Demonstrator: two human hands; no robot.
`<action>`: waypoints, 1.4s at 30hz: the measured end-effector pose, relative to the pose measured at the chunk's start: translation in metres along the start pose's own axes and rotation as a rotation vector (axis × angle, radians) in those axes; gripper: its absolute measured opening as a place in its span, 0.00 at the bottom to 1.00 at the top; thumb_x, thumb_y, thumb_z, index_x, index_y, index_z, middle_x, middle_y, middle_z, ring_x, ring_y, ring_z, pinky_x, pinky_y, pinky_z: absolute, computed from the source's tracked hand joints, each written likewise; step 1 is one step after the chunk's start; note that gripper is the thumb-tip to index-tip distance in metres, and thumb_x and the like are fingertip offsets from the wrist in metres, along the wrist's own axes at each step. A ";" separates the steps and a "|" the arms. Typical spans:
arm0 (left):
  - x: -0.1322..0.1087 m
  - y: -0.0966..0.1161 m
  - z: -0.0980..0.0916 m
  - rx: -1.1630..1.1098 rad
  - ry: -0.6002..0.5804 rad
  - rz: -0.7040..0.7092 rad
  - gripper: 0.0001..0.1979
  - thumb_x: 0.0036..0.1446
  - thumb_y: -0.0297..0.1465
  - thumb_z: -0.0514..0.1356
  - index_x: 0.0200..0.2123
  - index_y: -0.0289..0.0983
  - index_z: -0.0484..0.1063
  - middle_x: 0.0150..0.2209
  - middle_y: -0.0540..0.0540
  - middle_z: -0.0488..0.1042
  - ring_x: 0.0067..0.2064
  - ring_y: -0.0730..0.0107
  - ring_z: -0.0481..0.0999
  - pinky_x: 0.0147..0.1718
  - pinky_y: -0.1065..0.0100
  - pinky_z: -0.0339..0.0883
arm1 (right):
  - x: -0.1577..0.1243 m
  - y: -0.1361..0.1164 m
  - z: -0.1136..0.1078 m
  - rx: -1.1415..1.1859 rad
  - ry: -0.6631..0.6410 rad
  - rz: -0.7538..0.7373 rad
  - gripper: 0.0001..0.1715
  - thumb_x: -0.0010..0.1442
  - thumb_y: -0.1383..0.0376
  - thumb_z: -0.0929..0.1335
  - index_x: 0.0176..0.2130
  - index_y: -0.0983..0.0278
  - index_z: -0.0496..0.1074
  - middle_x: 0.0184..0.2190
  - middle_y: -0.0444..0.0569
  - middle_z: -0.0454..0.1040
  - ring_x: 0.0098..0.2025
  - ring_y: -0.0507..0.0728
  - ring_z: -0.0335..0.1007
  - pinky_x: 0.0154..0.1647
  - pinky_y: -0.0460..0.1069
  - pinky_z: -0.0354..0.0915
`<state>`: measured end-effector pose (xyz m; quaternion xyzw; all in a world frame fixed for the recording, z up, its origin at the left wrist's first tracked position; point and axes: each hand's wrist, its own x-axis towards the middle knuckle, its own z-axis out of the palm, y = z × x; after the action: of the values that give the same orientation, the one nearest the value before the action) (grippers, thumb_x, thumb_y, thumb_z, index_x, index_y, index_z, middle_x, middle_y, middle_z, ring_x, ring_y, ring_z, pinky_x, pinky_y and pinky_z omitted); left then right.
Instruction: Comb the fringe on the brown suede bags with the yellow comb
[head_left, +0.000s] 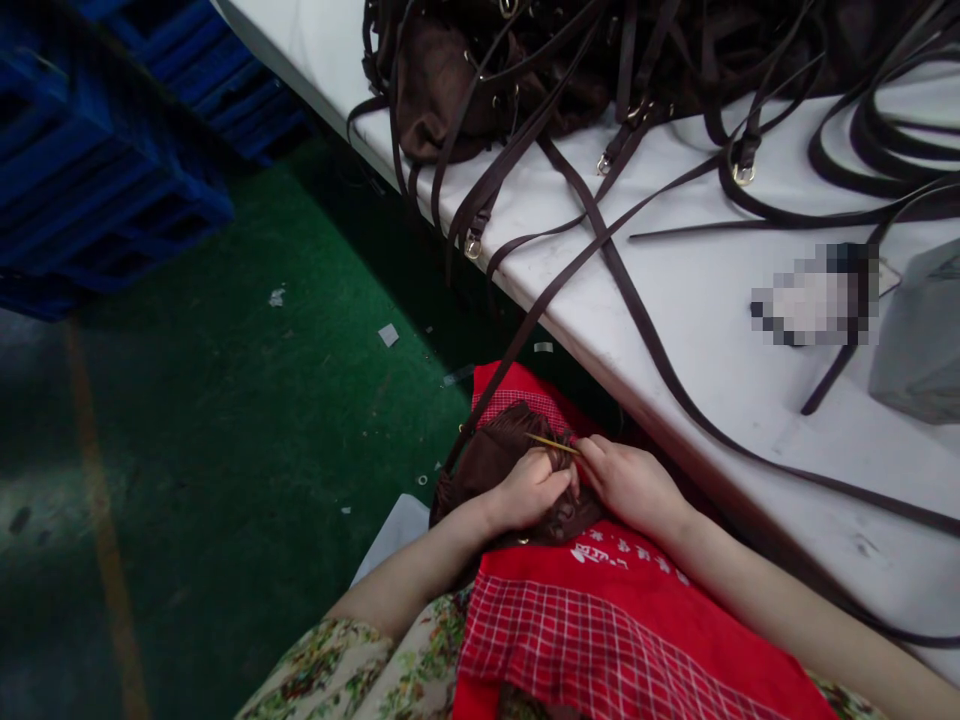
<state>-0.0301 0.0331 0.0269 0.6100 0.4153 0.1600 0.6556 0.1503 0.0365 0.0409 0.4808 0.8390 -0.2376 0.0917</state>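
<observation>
A dark brown gathered bag point(487, 455) lies on my lap over a red apron point(600, 610). My left hand point(534, 490) is closed on the bag's bunched fabric near its opening. Beside it, my right hand point(626, 482) pinches a thin, pointed yellowish stick point(553, 442), whose tip points left across the bag just above my left hand. A long brown strap point(525, 325) runs from the bag's left side up onto the table.
The white table point(675, 310) on the right holds a heap of brown bags point(442, 90), looped straps with buckles point(744, 165), a blurred-out object and a grey plastic bag point(922, 340). Blue pallets point(97, 150) stand upper left on the green floor point(300, 400), among paper scraps.
</observation>
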 end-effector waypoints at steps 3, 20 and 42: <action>0.000 0.003 0.004 0.205 0.057 0.069 0.16 0.62 0.31 0.46 0.24 0.36 0.66 0.26 0.46 0.71 0.32 0.69 0.71 0.40 0.67 0.65 | 0.003 0.001 0.005 -0.023 -0.031 0.084 0.07 0.66 0.66 0.58 0.40 0.62 0.64 0.35 0.49 0.73 0.30 0.54 0.72 0.23 0.48 0.52; 0.004 -0.022 0.020 -0.020 0.101 -0.038 0.21 0.62 0.41 0.44 0.22 0.37 0.60 0.22 0.47 0.64 0.26 0.71 0.65 0.31 0.67 0.61 | 0.002 0.052 0.036 0.269 0.051 0.391 0.19 0.68 0.63 0.53 0.35 0.65 0.67 0.28 0.54 0.75 0.29 0.56 0.72 0.31 0.48 0.61; -0.001 -0.013 0.020 -0.144 0.084 -0.036 0.24 0.63 0.47 0.45 0.22 0.36 0.60 0.21 0.51 0.59 0.24 0.76 0.58 0.26 0.71 0.56 | -0.016 0.004 0.010 0.008 -0.003 0.194 0.13 0.69 0.62 0.55 0.39 0.62 0.64 0.32 0.48 0.75 0.30 0.56 0.73 0.24 0.47 0.53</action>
<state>-0.0196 0.0159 0.0136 0.5464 0.4409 0.2029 0.6825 0.1618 0.0208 0.0370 0.5599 0.7873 -0.2318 0.1138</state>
